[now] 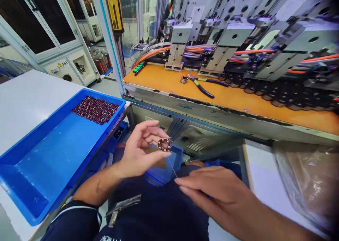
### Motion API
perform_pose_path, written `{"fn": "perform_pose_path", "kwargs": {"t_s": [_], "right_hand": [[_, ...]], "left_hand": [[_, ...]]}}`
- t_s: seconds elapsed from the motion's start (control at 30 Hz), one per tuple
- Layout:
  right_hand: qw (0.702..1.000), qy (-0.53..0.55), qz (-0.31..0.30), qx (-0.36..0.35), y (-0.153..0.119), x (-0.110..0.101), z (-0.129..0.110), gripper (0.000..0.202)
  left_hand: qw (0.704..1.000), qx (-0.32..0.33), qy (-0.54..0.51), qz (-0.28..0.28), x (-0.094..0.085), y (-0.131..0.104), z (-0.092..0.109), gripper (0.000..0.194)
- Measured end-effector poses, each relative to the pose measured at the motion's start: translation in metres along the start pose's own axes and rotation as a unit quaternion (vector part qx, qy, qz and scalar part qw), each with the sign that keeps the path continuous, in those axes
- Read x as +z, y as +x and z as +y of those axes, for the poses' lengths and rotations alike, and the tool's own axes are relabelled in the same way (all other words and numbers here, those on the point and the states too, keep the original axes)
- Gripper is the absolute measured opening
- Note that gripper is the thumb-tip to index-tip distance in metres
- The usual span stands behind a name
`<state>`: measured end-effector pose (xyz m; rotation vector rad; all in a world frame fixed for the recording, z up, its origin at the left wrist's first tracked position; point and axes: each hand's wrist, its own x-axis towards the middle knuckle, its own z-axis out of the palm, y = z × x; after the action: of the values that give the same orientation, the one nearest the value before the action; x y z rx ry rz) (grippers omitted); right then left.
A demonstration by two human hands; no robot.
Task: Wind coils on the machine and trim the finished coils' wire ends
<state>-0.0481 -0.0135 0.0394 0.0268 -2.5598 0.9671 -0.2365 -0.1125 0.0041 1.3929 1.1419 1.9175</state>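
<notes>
Between the thumb and fingers of my left hand (143,149) is a small round motor stator (164,144) with copper windings around its ring. A thin wire (173,170) runs from its lower edge down to my right hand (212,191). The thumb and forefinger of that hand pinch the wire's end, and the wire looks straight between the two hands. Both hands are above my lap, in front of the machine bench.
On my left a blue tray (53,167) holds many small wound parts (95,109) at its far end. Cutting pliers (201,85) and another stator (184,79) lie on the orange bench top (156,78) below the machine heads. A plastic bag (309,184) lies at right.
</notes>
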Motion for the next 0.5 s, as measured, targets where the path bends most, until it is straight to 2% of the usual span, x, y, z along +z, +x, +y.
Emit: {"fn": "perform_pose_path", "kwargs": {"t_s": [0.07, 0.13, 0.2, 0.27, 0.37, 0.5], "right_hand": [[0.998, 0.065, -0.007, 0.021, 0.003, -0.002, 0.005, 0.011], [0.985, 0.147, 0.033, 0.086, 0.011, -0.003, 0.011, 0.014], [0.953, 0.232, 0.092, 0.173, 0.021, -0.001, 0.015, 0.026], [0.914, 0.311, 0.126, 0.229, 0.030, 0.008, 0.017, 0.030], [0.864, 0.418, 0.162, 0.230, 0.034, 0.030, 0.017, 0.030], [0.803, 0.513, 0.214, 0.214, 0.022, 0.054, 0.018, 0.030]], "left_hand": [[1.000, 0.013, 0.018, -0.005, 0.000, 0.000, 0.000, 0.064], [0.998, 0.036, 0.049, -0.013, 0.001, 0.000, 0.001, 0.061], [0.995, 0.059, 0.077, -0.024, 0.003, -0.001, 0.002, 0.062], [0.992, 0.075, 0.090, -0.038, 0.005, -0.001, 0.003, 0.064], [0.993, 0.079, 0.073, -0.042, 0.005, -0.003, 0.001, 0.067], [0.998, 0.053, 0.035, -0.023, 0.001, -0.006, -0.003, 0.069]]}}
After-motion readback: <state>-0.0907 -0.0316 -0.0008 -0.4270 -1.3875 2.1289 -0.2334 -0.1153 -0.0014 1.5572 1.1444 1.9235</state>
